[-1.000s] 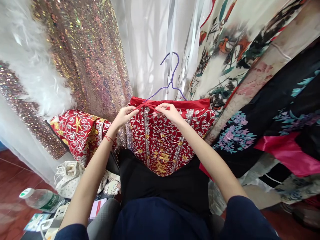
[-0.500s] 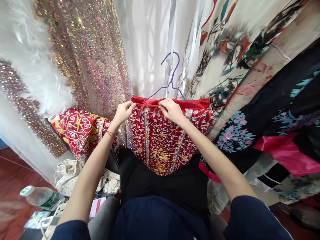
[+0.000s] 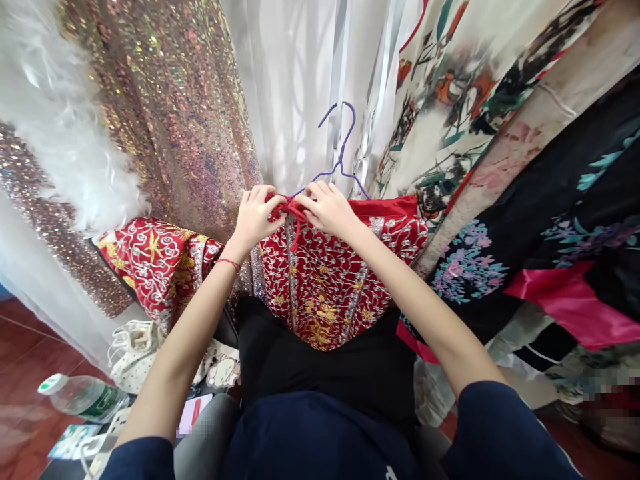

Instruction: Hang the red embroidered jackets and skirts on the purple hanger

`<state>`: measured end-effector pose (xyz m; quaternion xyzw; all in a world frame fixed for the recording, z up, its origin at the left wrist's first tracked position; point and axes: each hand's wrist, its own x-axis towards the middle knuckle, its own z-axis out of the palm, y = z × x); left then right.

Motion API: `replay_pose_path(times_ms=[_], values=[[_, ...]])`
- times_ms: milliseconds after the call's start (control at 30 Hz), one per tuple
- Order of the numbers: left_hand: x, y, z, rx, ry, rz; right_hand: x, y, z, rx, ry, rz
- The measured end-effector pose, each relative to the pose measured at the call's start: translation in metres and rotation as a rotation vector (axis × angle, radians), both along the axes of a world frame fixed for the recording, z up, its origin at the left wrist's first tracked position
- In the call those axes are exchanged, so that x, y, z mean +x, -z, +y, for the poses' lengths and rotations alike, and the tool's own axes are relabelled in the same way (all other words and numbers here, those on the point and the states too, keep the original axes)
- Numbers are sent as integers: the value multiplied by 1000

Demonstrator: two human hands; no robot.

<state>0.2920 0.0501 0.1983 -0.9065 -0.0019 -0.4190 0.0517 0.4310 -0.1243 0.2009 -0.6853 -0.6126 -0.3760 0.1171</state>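
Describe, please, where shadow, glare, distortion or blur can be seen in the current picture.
Head view: soft shadows on the white curtain, bright glints across the sequined cloth; same head view: apparent wide-angle stretching toward the edges, pixelated patches at lower right and lower left, while the left hand and right hand look reasonably sharp.
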Motion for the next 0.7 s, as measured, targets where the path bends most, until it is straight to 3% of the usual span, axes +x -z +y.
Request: replay_pose_path(times_ms=[133, 333, 533, 700], values=[[6, 6, 0, 9, -3, -37, 3, -6, 21, 6, -18, 126], [16, 21, 6, 12, -4, -45, -6, -5, 43, 207, 87, 433], [29, 30, -12, -51, 10, -17, -7, -9, 41, 208, 108, 503], [18, 47, -22, -95, 91, -61, -3, -8, 29, 253, 80, 485]])
